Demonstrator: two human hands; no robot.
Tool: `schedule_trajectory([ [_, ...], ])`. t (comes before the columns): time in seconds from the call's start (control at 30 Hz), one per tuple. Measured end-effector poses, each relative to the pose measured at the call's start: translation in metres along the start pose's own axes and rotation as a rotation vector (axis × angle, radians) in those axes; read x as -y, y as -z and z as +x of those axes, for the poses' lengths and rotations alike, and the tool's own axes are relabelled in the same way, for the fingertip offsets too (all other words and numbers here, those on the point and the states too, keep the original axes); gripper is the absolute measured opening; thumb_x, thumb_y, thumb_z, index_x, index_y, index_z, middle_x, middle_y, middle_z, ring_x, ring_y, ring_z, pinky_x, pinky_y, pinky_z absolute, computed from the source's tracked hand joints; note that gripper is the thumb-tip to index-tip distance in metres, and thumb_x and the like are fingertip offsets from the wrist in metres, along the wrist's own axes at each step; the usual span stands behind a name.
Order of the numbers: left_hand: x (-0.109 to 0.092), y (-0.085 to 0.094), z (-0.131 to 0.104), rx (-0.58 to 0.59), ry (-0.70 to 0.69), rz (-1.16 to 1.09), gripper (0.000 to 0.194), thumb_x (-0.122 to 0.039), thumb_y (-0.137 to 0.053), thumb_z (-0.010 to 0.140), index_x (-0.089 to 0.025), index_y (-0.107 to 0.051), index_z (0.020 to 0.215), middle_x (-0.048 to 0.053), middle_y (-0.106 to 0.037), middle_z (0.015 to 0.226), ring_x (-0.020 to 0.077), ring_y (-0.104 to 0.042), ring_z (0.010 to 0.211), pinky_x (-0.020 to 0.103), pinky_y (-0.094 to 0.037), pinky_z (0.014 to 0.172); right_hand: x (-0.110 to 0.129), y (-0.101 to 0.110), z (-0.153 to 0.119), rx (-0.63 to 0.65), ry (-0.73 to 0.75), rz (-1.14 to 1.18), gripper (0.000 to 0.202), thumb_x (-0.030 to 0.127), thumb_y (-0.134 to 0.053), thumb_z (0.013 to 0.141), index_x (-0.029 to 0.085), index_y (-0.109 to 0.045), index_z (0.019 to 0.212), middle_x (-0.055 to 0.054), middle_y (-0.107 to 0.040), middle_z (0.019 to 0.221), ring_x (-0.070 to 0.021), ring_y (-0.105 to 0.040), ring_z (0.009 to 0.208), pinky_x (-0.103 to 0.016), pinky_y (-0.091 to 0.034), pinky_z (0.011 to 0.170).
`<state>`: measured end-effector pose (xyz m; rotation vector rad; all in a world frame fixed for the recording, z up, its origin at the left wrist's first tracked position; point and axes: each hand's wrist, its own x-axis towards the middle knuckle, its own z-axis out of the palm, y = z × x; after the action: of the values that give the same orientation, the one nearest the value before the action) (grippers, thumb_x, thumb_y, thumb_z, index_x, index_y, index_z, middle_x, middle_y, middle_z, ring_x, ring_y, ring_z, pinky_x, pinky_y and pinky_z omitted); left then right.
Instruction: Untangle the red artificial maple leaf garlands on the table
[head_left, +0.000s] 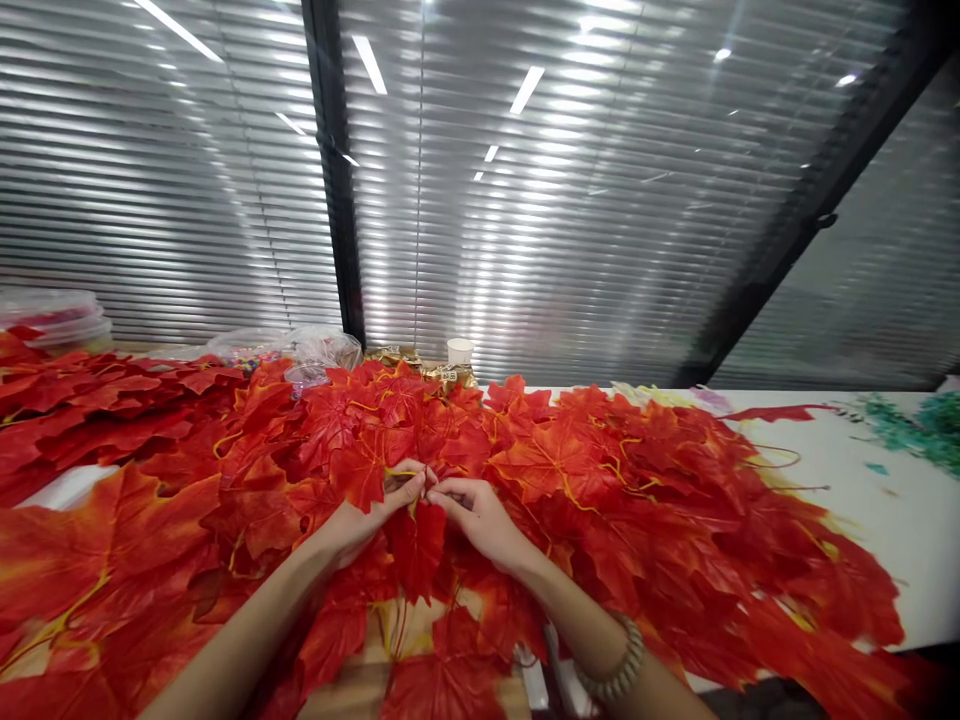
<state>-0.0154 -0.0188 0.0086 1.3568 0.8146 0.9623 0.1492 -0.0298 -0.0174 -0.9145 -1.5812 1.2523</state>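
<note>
Leaf stem: thin yellow stem (409, 472) of a red maple leaf (415, 545), pinched between the fingertips of both hands at the middle of the pile; the leaf hangs just below the grip, toward the person.
Left hand: left hand (367, 515) closed, thumb and forefinger tips pressed on the stem from the left.
Right hand: right hand (476, 515) closed on the same stem from the right, fingertips touching the left hand's; a beaded bracelet (619, 668) sits on the wrist.
Leaf pile: red leaves (637, 500) cover the white table (900, 520) around both hands.
Farther back: a small white cup (460, 351) and clear plastic bags (315, 350) by the window blinds (570, 200).
Far right: green scraps (911, 425) well apart from the hands.
</note>
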Motion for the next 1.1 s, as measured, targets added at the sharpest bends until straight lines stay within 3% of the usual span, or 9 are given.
schedule_trajectory([
  [0.17, 0.003, 0.001, 0.002, 0.016, 0.038, -0.104, 0.024, -0.039, -0.068, 0.072, -0.018, -0.058, 0.074, -0.003, -0.051, 0.071, 0.0123, -0.046, 0.07, 0.022, -0.037, 0.068, 0.0, -0.002, 0.0, -0.001, -0.044, 0.083, 0.034, 0.047, -0.06, 0.077, 0.013, -0.067, 0.076, -0.002, -0.057, 0.065, -0.0087, -0.043, 0.056, -0.02, -0.036, 0.054],
  [0.3, 0.002, -0.001, 0.002, -0.028, 0.022, -0.04, 0.026, -0.041, -0.066, 0.073, -0.017, -0.055, 0.07, -0.003, -0.05, 0.066, 0.0117, -0.044, 0.065, 0.021, -0.035, 0.064, 0.0, -0.003, 0.0, -0.015, -0.029, 0.101, 0.028, 0.042, -0.068, 0.069, 0.015, -0.067, 0.075, -0.002, -0.059, 0.067, -0.0116, -0.05, 0.062, -0.021, -0.041, 0.058],
  [0.43, -0.002, -0.004, 0.0, -0.049, 0.025, 0.001, 0.028, -0.042, -0.063, 0.074, -0.017, -0.054, 0.068, -0.003, -0.049, 0.065, 0.0119, -0.043, 0.064, 0.021, -0.035, 0.061, -0.003, -0.003, -0.001, -0.013, -0.003, 0.085, 0.024, 0.037, -0.067, 0.069, 0.015, -0.067, 0.076, 0.0, -0.055, 0.062, -0.0094, -0.046, 0.057, -0.02, -0.038, 0.055],
  [0.67, -0.008, -0.003, -0.003, 0.037, 0.058, 0.009, 0.025, -0.041, -0.059, 0.078, -0.017, -0.056, 0.071, -0.001, -0.052, 0.071, 0.0131, -0.047, 0.07, 0.023, -0.038, 0.067, -0.001, -0.003, -0.002, -0.055, 0.046, 0.054, 0.025, 0.037, -0.063, 0.074, 0.013, -0.063, 0.074, 0.0, -0.05, 0.059, -0.0072, -0.039, 0.051, -0.02, -0.031, 0.049],
  [1.1, -0.006, -0.005, -0.003, -0.037, 0.045, 0.018, 0.022, -0.038, -0.06, 0.079, -0.017, -0.06, 0.073, -0.001, -0.055, 0.077, 0.0143, -0.049, 0.08, 0.023, -0.038, 0.075, 0.006, -0.002, -0.003, -0.129, 0.104, -0.039, 0.021, 0.032, -0.059, 0.076, 0.012, -0.065, 0.075, 0.003, -0.039, 0.054, -0.0073, -0.031, 0.051, -0.02, -0.026, 0.049],
])
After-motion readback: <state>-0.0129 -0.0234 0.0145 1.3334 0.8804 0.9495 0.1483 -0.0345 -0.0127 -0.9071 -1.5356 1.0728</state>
